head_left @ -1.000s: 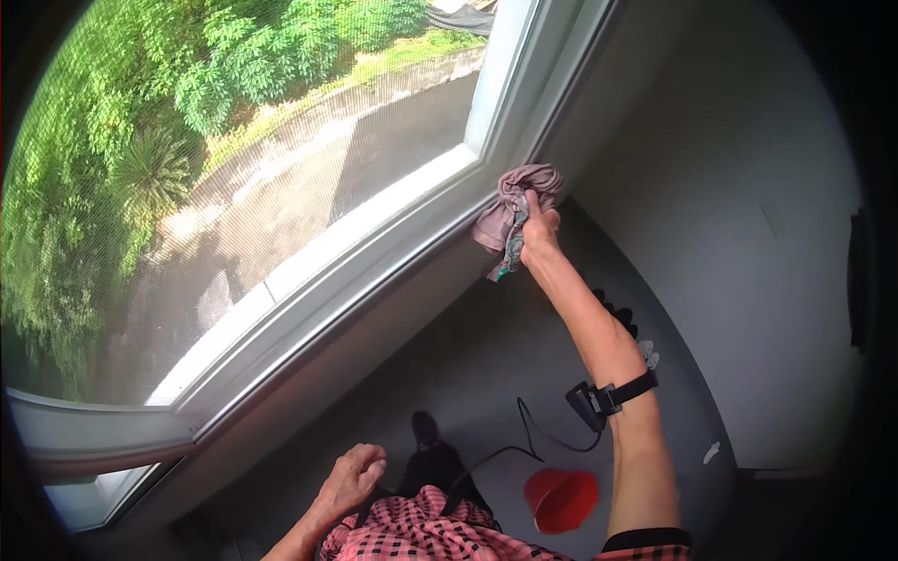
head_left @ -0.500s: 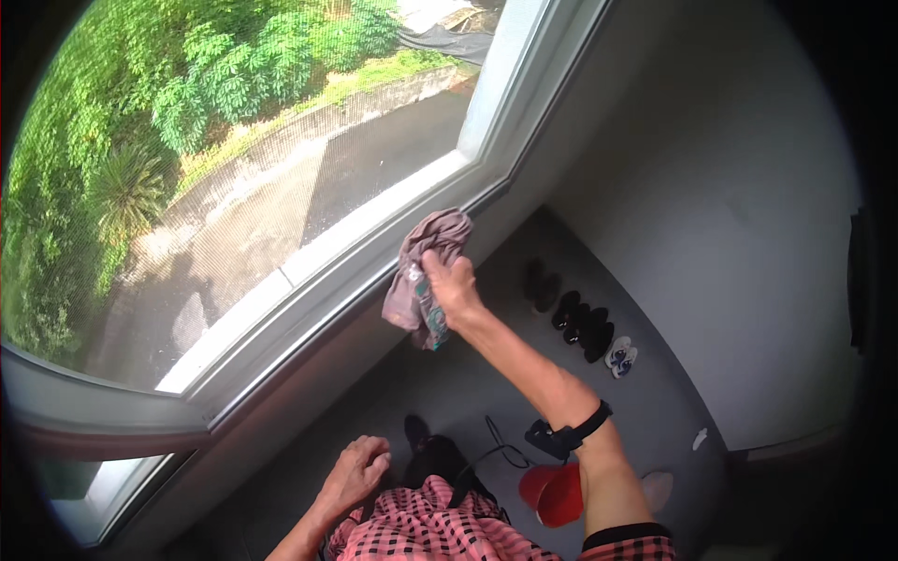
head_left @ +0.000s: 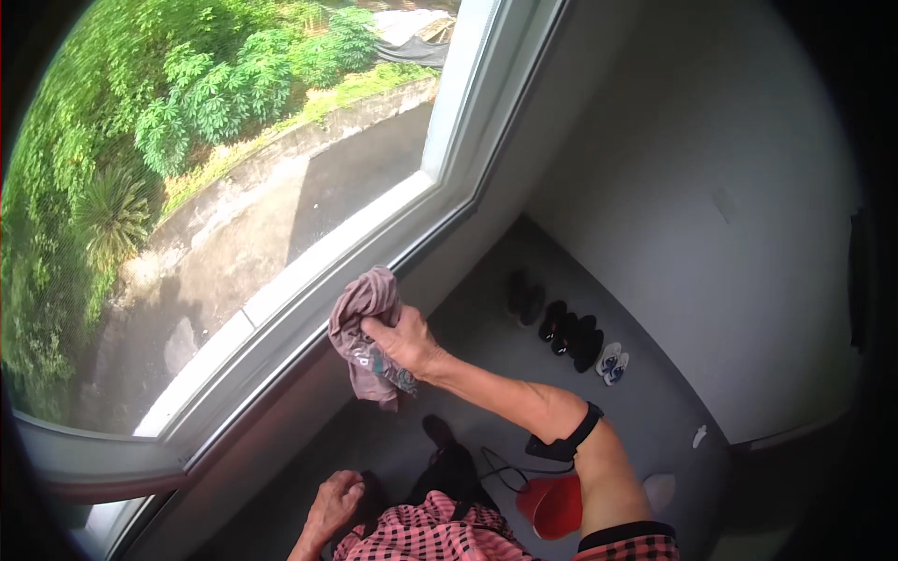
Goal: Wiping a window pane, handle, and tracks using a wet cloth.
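Observation:
My right hand (head_left: 409, 342) is closed around a bunched mauve-brown cloth (head_left: 372, 292) with a grey-green printed patch. The cloth rests against the lower rail of the white window frame (head_left: 323, 280), and its loose end hangs below the edge. My right arm reaches forward and left across the view, with a black strap around it near the elbow. Low in front of my body, my left hand (head_left: 334, 502) is loosely curled, and nothing shows in it. It touches neither the cloth nor the window.
A red bucket (head_left: 552, 507) stands on the grey floor beneath my right arm, with a dark cable (head_left: 500, 467) beside it. Several dark shoes (head_left: 572, 335) and a pale pair (head_left: 613, 364) line the floor by the right wall (head_left: 711, 271). Outside the glass are greenery and paving.
My right hand has slid the cloth left and toward me along the lower window rail. My left hand has dropped lower and a little left. The view has shifted slightly.

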Tool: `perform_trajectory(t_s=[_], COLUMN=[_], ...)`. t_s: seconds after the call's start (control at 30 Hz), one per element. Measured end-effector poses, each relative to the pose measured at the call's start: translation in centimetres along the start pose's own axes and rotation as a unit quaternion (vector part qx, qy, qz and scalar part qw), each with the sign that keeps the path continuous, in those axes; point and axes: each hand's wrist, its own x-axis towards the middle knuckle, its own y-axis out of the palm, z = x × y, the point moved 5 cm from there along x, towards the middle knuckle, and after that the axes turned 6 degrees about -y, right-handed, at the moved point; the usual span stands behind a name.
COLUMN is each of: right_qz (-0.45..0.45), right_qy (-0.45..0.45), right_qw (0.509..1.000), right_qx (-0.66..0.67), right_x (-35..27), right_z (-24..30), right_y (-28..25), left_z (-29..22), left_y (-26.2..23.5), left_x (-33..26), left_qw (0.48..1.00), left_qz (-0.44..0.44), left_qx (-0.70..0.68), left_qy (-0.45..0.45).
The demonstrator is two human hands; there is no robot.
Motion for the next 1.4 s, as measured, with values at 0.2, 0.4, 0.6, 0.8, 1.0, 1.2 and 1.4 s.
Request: perform_trajectory(t_s=[0.2, 0.4, 0.6, 0.8, 1.0, 1.2, 1.4], right_qz=[-0.104, -0.083, 0.0, 0.028, 0.051, 0.16, 0.34], right_qy=[0.067, -0.013, -0.096, -0.12, -0.122, -0.148, -0.142], right_qw=[0.972, 0.959, 0.944, 0.967, 0.977, 0.947, 0.914], right_qx=[-0.2, -0.27, -0.315, -0.222, -0.168, -0.235, -0.168], right_x=[8.2, 9.8, 10.4, 10.6, 10.1, 7.7, 2.4], right_z=[1.3, 3.5, 5.6, 3.9, 4.3, 4.9, 4.2], right_y=[-14.6, -19.6, -18.5, -19.7, -19.0, -12.6, -3.3], left_z=[-3.7, -6.9, -8.0, -7.7, -7.7, -7.6, -7.3], left_y=[4.0, 7.0, 8.6, 9.0, 9.9, 10.2, 7.9], left_x=[3.3, 6.0, 7.4, 8.1, 9.1, 9.6, 8.0], left_qw=[1.0, 0.999, 0.999, 0.998, 1.0, 0.999, 0.999], left_qz=[-0.02, -0.027, -0.03, -0.057, -0.014, 0.004, -0.028], left_qx=[-0.015, 0.013, 0.016, 0.012, 0.008, 0.035, 0.028], left_qy=[-0.009, 0.031, 0.04, 0.032, 0.009, -0.005, 0.007])
